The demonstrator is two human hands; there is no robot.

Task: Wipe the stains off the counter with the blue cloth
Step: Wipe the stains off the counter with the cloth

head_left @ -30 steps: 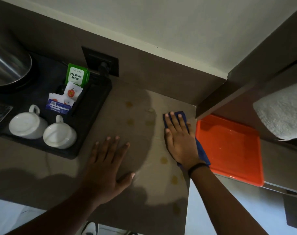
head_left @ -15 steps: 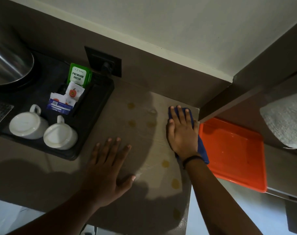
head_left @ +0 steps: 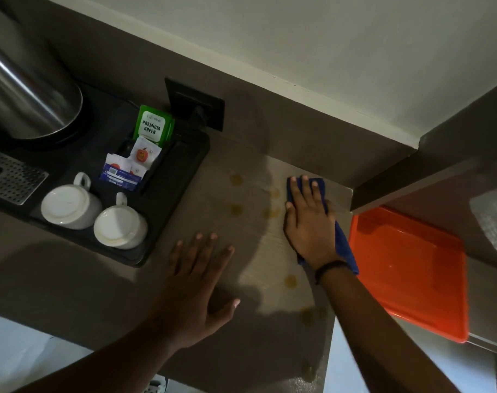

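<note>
Now my right hand (head_left: pixel 308 222) presses flat, unclenched, on the blue cloth (head_left: pixel 342 248) for scrubbing pressure (left hand (head_left: pixel 197 282) splayed, bracing the counter (head_left: pixel 255 344)).

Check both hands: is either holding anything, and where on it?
The right hand presses flat on the blue cloth, covering its middle. The left hand lies empty.

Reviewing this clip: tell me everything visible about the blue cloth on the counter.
The dark blue cloth looks like soft fabric, folded or bunched, lying flat on the pale wood-grain counter near its back right corner. The right hand presses palm-down on it, fingers spread, hiding most of it; blue shows past the fingertips and along the hand's right side to the wrist. Its right edge reaches the counter's edge beside the orange plastic tray. Yellowish stains remain nearby.
</note>
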